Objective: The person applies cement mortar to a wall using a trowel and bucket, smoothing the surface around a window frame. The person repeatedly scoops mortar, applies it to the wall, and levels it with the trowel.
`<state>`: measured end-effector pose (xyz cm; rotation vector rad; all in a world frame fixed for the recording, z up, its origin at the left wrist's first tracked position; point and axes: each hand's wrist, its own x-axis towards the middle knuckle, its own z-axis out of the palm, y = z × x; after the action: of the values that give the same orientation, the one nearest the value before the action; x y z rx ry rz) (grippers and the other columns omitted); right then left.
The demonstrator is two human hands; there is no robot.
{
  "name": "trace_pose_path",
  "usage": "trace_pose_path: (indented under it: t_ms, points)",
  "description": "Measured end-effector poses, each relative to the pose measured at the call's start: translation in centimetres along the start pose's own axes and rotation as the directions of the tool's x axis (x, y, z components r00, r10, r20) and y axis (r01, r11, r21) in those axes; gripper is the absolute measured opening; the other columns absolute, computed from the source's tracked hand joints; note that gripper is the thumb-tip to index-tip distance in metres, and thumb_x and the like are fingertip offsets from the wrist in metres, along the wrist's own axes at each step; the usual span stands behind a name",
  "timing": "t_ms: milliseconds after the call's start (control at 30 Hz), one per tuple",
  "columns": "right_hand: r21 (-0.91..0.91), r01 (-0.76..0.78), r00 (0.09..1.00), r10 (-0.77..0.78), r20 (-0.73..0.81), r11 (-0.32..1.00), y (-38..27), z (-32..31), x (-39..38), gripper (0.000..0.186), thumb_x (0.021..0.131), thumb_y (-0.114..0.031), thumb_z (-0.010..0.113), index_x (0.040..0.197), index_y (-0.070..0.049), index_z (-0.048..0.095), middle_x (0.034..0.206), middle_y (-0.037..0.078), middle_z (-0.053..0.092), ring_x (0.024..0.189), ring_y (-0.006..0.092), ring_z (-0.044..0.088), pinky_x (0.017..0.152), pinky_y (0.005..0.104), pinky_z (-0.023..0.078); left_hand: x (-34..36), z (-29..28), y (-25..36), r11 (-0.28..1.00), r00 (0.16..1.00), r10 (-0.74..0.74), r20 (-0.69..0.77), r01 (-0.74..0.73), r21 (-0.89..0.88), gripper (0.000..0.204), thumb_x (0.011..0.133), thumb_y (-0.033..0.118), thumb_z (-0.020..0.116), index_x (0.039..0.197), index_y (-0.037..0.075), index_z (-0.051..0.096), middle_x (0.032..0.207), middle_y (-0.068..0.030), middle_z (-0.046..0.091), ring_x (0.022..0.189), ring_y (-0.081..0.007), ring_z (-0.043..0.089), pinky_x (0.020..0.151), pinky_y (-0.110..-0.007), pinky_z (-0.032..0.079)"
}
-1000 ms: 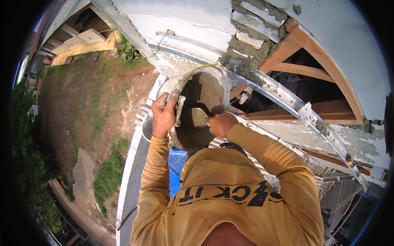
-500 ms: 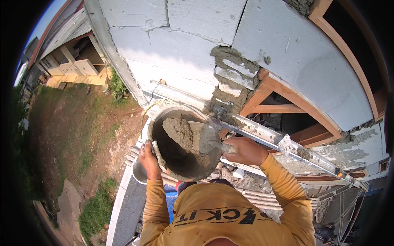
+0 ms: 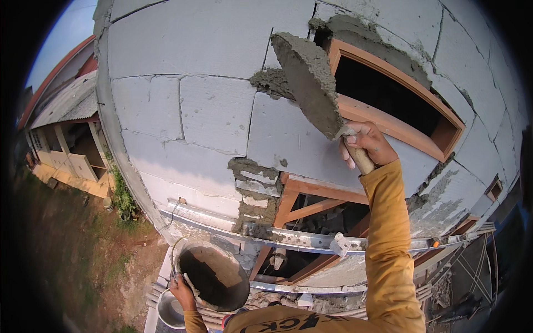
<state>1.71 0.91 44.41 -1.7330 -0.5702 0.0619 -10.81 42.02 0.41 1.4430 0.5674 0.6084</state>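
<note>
My right hand [image 3: 372,143] is closed around the wooden handle of a trowel [image 3: 362,161], raised in front of the block wall. A thick heap of wet grey mortar [image 3: 308,83] covers the blade, just left of the upper wooden window frame [image 3: 383,117]. Low at the left, my left hand [image 3: 182,293] grips the rim of a round bucket [image 3: 226,267], its fingers bent over a pale rag or crust on the edge. The bucket's inside is smeared with mortar and partly in shadow.
Fresh mortar [image 3: 400,53] lines the top of the upper frame. A lower wooden frame [image 3: 288,200] sits beside a mortar-patched block column [image 3: 255,191]. A mortar-spotted metal bar [image 3: 311,240] runs along the wall. A second pail [image 3: 171,311] stands beside the bucket; ground lies far below left.
My right hand has lifted the trowel out of the bucket with mortar on it, up and forward to the wall. My left hand still holds the bucket. The view has tilted upward.
</note>
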Motion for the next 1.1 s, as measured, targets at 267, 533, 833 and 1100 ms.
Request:
trace_pose_path:
  t_ms: [267,533,833,1100]
  points:
    - [0.166,0.094,0.992,-0.078,-0.1,0.982,5.5,-1.9,1.3,0.026,0.087,-0.017,0.05,0.1,0.005,0.056,0.061,0.011,0.055,0.041,0.0152,0.049,0.037,0.0253,0.038,-0.5,-1.0,-2.6,0.998,0.999,0.036,-0.014,-0.035,0.051,0.026,0.09,0.011,0.051,0.069,-0.002,0.045,0.061,-0.0018,0.039,0.058,-0.0115,0.034,0.052,-0.032,0.03]
    - [0.115,0.074,0.912,-0.021,-0.41,0.991,6.6,2.4,-3.4,0.023,0.088,-0.015,0.052,0.103,0.002,0.056,0.065,0.008,0.055,0.045,0.0133,0.05,0.043,0.0238,0.04,-2.3,2.8,-2.4,0.998,0.997,0.002,0.071,-0.007,0.067,0.027,0.091,0.015,0.052,0.072,-0.004,0.049,0.062,-0.0043,0.046,0.059,-0.0125,0.04,0.055,-0.032,0.034]
    - [-0.578,-0.162,0.985,0.099,-0.14,0.8,7.8,8.0,-12.0,0.033,0.088,-0.026,0.058,0.109,0.0,0.058,0.071,0.011,0.06,0.058,0.0185,0.06,0.056,0.0345,0.047,-4.1,5.2,-2.5,0.999,0.995,-0.053,0.08,0.053,0.006,0.024,0.09,0.015,0.052,0.075,-0.003,0.052,0.064,-0.0013,0.049,0.059,-0.0103,0.041,0.053,-0.03,0.034]
    - [-0.499,-0.229,0.958,0.101,-0.27,0.836,14.2,15.7,-10.8,0.032,0.088,-0.021,0.053,0.112,0.0,0.048,0.077,0.024,0.061,0.073,0.0392,0.062,0.068,0.0424,0.047,-3.5,6.8,-3.2,0.972,0.97,-0.138,0.199,0.171,-0.162,0.019,0.091,0.012,0.05,0.077,-0.001,0.054,0.069,-0.0003,0.052,0.062,-0.009,0.044,0.056,-0.027,0.036]
